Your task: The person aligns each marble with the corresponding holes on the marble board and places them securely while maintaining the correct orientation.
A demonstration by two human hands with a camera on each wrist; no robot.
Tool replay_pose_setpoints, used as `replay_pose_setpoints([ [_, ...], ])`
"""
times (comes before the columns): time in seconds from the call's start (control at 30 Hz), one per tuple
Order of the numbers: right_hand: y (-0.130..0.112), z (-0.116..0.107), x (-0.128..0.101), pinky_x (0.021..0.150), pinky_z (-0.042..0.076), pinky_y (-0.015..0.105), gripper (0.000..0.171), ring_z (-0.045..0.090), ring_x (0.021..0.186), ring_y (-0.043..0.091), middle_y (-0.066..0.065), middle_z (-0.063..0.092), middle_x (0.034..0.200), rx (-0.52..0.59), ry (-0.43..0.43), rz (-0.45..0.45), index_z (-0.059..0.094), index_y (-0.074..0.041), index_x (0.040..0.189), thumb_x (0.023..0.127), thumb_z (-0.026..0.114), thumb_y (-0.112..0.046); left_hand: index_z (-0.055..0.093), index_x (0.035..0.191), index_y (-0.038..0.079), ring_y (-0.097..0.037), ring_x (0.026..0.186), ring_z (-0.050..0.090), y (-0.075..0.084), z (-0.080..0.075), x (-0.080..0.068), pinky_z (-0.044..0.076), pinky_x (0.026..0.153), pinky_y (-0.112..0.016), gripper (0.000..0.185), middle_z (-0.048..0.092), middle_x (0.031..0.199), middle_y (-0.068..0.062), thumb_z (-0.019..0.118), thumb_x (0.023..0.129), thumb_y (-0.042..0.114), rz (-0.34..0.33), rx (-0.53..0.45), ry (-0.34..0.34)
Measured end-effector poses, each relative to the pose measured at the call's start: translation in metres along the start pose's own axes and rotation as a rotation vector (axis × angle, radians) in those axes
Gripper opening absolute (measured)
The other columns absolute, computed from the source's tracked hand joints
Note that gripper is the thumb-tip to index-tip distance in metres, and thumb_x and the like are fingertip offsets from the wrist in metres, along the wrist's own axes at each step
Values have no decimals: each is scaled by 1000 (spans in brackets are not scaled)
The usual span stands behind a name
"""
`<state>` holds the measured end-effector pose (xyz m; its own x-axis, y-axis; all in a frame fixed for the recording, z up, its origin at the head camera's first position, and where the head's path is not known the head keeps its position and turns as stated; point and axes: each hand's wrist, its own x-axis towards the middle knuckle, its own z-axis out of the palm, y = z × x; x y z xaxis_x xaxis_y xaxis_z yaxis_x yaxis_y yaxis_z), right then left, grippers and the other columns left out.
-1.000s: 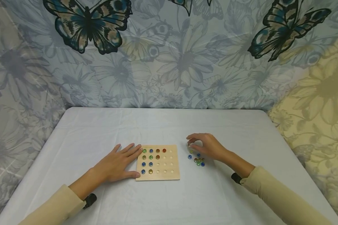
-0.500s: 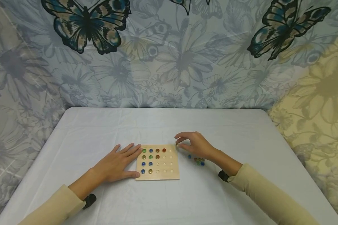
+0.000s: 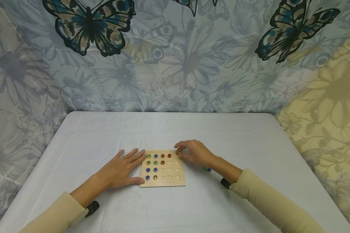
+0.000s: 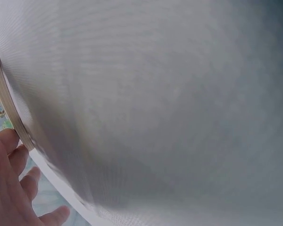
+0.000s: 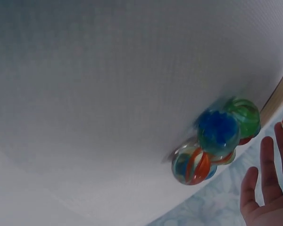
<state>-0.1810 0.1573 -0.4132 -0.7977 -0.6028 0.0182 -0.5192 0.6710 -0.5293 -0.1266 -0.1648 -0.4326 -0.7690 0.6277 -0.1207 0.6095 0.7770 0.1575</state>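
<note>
A square wooden board [image 3: 162, 169] with rows of round holes lies on the white tablecloth. Several coloured marbles [image 3: 156, 162] fill its left holes and most of the far row. My left hand [image 3: 125, 166] lies flat on the cloth, its straight fingers against the board's left edge [image 4: 9, 110]. My right hand [image 3: 178, 152] hovers at the board's far right corner, its curled fingertips pinching a small marble over the corner hole. In the right wrist view, loose marbles [image 5: 218, 140] cluster on the cloth beside the board's edge [image 5: 280, 96].
A few loose marbles [image 3: 207, 169] peek out behind my right wrist, to the right of the board. The white table [image 3: 175, 129] ends in flower-and-butterfly cloth [image 3: 175, 58] at the back and both sides.
My right hand has travelled left from the loose marbles to the board's far right corner, carrying a marble. The left hand and the board have stayed in place.
</note>
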Motion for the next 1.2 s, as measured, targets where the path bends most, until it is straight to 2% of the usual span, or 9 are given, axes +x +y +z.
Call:
replay_pose_setpoints([
  [0.13,-3,2,1,102,44,49,32,69,103,17,-3,75,102,-18,-3,-17,70,-7,119,88,76,-9,29,159,17,-29,150,21,0,0,0,20,113,-66,95,24,164,-1,38,88,81,-2,0,-4],
  [0.6,-3,6,4,99,48,45,31,70,99,15,-1,75,102,-74,16,-74,70,-6,119,89,75,-8,31,158,16,-29,150,22,1,-3,-1,20,113,-66,94,26,163,-2,41,89,79,4,-6,4],
  [0.83,3,-7,-1,101,47,48,32,68,107,20,-1,75,103,-73,69,-54,68,-6,122,90,74,-10,31,158,16,-29,150,23,1,-2,-1,21,113,-66,94,27,163,-1,41,89,79,1,-1,13],
  [0.97,12,-18,-7,97,50,48,35,69,105,23,2,75,104,-38,89,-79,67,-4,123,88,75,-6,30,158,17,-28,150,22,0,-1,-1,20,113,-66,94,26,163,-1,40,88,80,1,-2,11],
  [1.2,30,-29,-18,96,51,48,34,69,105,24,3,75,102,-6,58,-49,68,-2,119,87,75,-2,29,159,18,-28,150,22,-1,0,-1,20,113,-66,94,25,163,0,39,88,80,1,-3,7],
])
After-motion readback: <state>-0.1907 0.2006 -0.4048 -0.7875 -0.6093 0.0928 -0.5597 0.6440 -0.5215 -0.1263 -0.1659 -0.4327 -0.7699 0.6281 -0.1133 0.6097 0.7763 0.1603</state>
